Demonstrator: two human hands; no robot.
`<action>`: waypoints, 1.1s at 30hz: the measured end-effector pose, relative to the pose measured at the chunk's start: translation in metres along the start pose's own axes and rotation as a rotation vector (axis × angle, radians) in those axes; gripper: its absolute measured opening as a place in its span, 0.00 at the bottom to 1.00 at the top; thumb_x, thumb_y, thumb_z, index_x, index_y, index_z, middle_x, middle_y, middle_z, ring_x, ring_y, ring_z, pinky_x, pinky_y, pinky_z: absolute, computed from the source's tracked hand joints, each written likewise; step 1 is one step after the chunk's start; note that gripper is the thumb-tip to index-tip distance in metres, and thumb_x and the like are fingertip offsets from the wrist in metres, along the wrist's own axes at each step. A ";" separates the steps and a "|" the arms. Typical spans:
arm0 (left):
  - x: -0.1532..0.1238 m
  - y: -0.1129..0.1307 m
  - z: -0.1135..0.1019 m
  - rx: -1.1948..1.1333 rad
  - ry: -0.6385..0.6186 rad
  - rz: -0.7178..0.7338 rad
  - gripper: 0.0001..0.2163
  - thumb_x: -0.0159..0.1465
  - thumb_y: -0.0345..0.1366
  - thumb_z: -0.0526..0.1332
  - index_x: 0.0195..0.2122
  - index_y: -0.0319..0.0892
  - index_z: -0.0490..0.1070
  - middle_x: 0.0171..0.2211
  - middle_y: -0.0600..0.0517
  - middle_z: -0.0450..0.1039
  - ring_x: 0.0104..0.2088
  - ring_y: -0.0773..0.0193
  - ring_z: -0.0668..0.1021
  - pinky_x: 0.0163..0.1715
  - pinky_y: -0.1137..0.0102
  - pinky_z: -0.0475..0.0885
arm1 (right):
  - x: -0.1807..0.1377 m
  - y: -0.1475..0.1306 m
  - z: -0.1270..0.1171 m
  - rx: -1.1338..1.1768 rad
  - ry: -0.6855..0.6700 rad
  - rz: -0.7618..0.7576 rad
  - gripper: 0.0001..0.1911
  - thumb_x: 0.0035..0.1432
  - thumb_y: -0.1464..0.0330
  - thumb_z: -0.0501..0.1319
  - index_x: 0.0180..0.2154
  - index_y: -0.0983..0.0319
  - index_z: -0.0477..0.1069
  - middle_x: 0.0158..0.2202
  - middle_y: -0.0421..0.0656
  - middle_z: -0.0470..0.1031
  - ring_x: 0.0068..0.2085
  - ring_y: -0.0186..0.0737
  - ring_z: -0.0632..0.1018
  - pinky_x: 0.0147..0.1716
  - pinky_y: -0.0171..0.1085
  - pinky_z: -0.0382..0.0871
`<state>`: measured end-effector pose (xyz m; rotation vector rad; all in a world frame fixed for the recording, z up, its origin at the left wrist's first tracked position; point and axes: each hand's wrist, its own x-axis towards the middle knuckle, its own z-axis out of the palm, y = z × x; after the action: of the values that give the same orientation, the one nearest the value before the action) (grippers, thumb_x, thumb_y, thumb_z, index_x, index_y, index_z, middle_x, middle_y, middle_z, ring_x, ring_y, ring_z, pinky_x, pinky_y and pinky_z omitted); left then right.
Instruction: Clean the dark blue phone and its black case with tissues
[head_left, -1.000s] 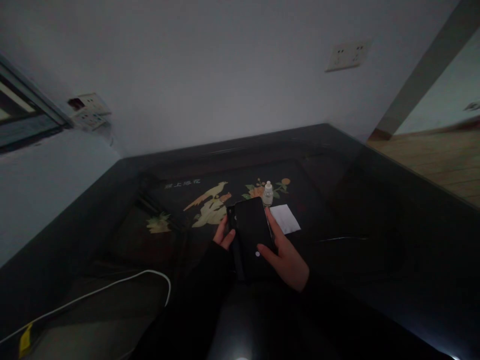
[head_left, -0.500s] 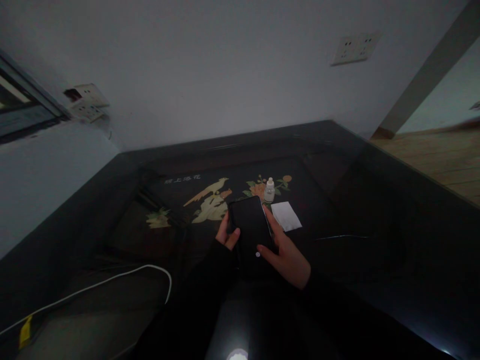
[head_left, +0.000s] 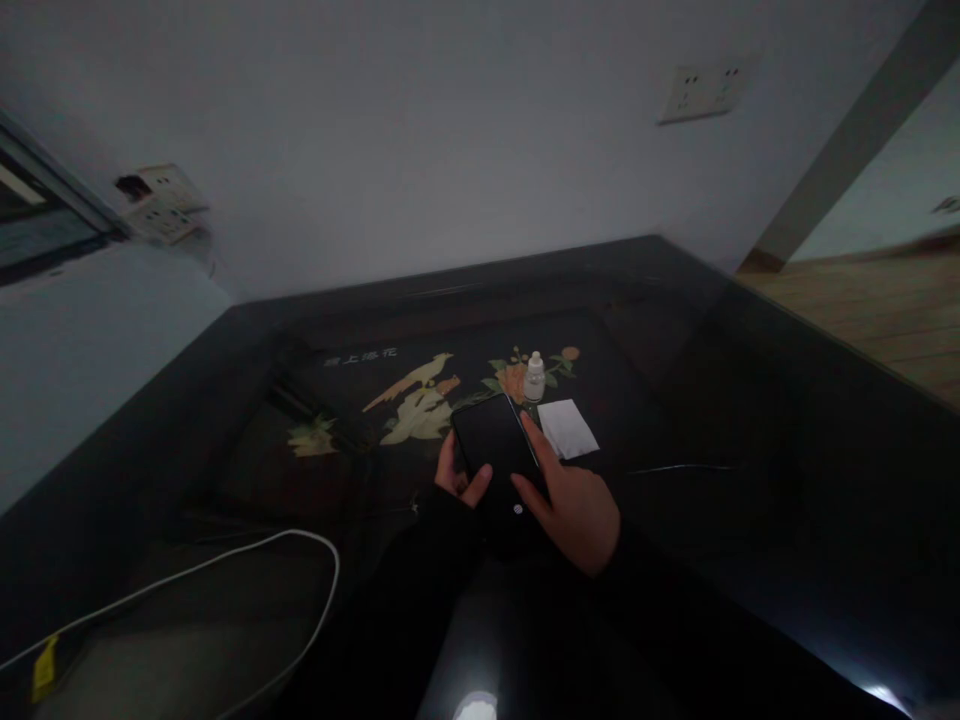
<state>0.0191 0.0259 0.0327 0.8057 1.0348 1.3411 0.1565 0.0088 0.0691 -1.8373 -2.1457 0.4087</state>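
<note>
A dark smartphone [head_left: 491, 435] with a black screen is held over the table, tilted slightly. My left hand [head_left: 459, 475] grips its left edge, thumb lying over the front. Along the right edge, my right hand [head_left: 577, 505] has its thumb and index finger against the phone, closed around that side. Just beyond the phone stands a small clear bottle [head_left: 534, 380] with a white cap. A folded white paper or cloth [head_left: 568, 430] lies to the right of the phone, near my right fingers.
The dark glossy table [head_left: 690, 390] bears a bird-and-flower picture [head_left: 420, 412]. A white cable [head_left: 225, 555] with a yellow tag [head_left: 45, 670] curves at lower left. Wall sockets [head_left: 699, 92] are at the back right, others [head_left: 165, 205] at the left.
The phone has turned a little, its top tipping to the left. My left thumb has slid further over the screen. The view has shifted slightly.
</note>
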 end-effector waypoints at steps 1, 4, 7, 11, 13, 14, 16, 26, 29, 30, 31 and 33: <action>0.000 0.000 0.000 -0.008 0.017 0.006 0.40 0.46 0.40 0.67 0.57 0.41 0.48 0.38 0.46 0.74 0.32 0.63 0.78 0.35 0.70 0.73 | 0.001 0.002 0.000 0.028 0.016 0.003 0.33 0.59 0.62 0.48 0.61 0.61 0.37 0.26 0.46 0.77 0.27 0.48 0.78 0.27 0.41 0.68; 0.004 0.001 -0.003 -0.002 0.085 0.033 0.40 0.47 0.39 0.67 0.58 0.42 0.47 0.37 0.48 0.74 0.31 0.66 0.77 0.32 0.73 0.73 | 0.003 0.007 0.001 0.169 0.047 -0.031 0.28 0.59 0.65 0.48 0.60 0.62 0.46 0.32 0.45 0.77 0.29 0.42 0.78 0.29 0.38 0.68; 0.009 -0.002 -0.007 0.034 0.125 0.085 0.40 0.48 0.41 0.66 0.58 0.41 0.45 0.43 0.45 0.71 0.36 0.65 0.77 0.36 0.73 0.72 | 0.005 0.010 0.002 0.220 0.036 -0.117 0.21 0.59 0.67 0.48 0.54 0.60 0.58 0.41 0.46 0.75 0.37 0.41 0.77 0.36 0.38 0.69; 0.014 -0.011 -0.012 0.027 0.105 0.127 0.39 0.50 0.42 0.64 0.58 0.41 0.44 0.54 0.42 0.60 0.46 0.61 0.72 0.44 0.71 0.69 | 0.004 0.006 0.006 0.074 -0.003 -0.092 0.22 0.60 0.67 0.47 0.56 0.60 0.56 0.45 0.48 0.73 0.39 0.44 0.76 0.34 0.40 0.69; 0.016 -0.017 -0.015 0.048 0.086 0.110 0.38 0.51 0.43 0.62 0.58 0.41 0.44 0.54 0.42 0.60 0.48 0.60 0.71 0.46 0.70 0.68 | 0.002 0.002 0.009 -0.004 -0.004 -0.066 0.22 0.61 0.65 0.46 0.56 0.59 0.56 0.43 0.49 0.74 0.36 0.45 0.77 0.30 0.39 0.69; 0.017 -0.019 -0.017 0.062 0.083 0.102 0.37 0.51 0.44 0.62 0.58 0.41 0.45 0.53 0.42 0.61 0.48 0.60 0.71 0.46 0.70 0.68 | 0.002 0.001 0.010 -0.033 0.002 -0.063 0.22 0.61 0.64 0.46 0.56 0.59 0.56 0.42 0.49 0.74 0.34 0.44 0.77 0.28 0.38 0.69; 0.018 -0.022 -0.020 0.086 0.081 0.091 0.38 0.48 0.44 0.64 0.57 0.41 0.47 0.51 0.42 0.64 0.47 0.59 0.72 0.45 0.69 0.69 | 0.001 0.000 0.012 -0.070 0.011 -0.073 0.22 0.61 0.63 0.47 0.56 0.58 0.56 0.40 0.48 0.75 0.32 0.42 0.77 0.26 0.36 0.68; 0.020 -0.001 -0.023 0.137 -0.027 0.071 0.33 0.52 0.38 0.62 0.56 0.41 0.49 0.49 0.43 0.66 0.45 0.60 0.73 0.45 0.67 0.68 | 0.013 0.021 0.017 0.943 -0.392 -0.077 0.29 0.58 0.64 0.52 0.59 0.58 0.46 0.41 0.46 0.72 0.36 0.39 0.77 0.35 0.41 0.72; 0.022 0.000 -0.022 0.171 -0.075 0.164 0.32 0.51 0.39 0.63 0.55 0.40 0.52 0.46 0.46 0.69 0.44 0.61 0.73 0.44 0.71 0.68 | 0.017 0.028 0.023 1.295 -0.704 0.095 0.30 0.53 0.60 0.57 0.55 0.62 0.52 0.37 0.45 0.73 0.30 0.36 0.78 0.31 0.37 0.73; 0.023 0.000 -0.022 0.178 -0.088 0.192 0.32 0.52 0.39 0.62 0.55 0.39 0.51 0.47 0.46 0.68 0.46 0.61 0.73 0.45 0.72 0.68 | 0.018 0.029 0.025 1.336 -0.748 0.115 0.27 0.51 0.60 0.60 0.51 0.63 0.58 0.36 0.45 0.73 0.32 0.36 0.78 0.33 0.37 0.73; 0.023 0.000 -0.021 0.183 -0.099 0.211 0.32 0.52 0.39 0.62 0.56 0.40 0.51 0.49 0.47 0.67 0.47 0.62 0.72 0.46 0.73 0.67 | 0.019 0.030 0.026 1.355 -0.776 0.121 0.25 0.49 0.59 0.61 0.46 0.64 0.62 0.36 0.45 0.73 0.33 0.36 0.78 0.35 0.36 0.72; 0.022 0.000 -0.021 0.183 -0.120 0.216 0.31 0.53 0.38 0.61 0.57 0.40 0.50 0.52 0.47 0.65 0.50 0.62 0.69 0.48 0.73 0.65 | 0.020 0.031 0.028 1.356 -0.807 0.119 0.22 0.46 0.58 0.63 0.39 0.66 0.66 0.34 0.45 0.73 0.34 0.36 0.78 0.35 0.36 0.72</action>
<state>-0.0014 0.0457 0.0225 1.1481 1.0064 1.3733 0.1709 0.0321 0.0314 -0.9690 -1.2628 2.1999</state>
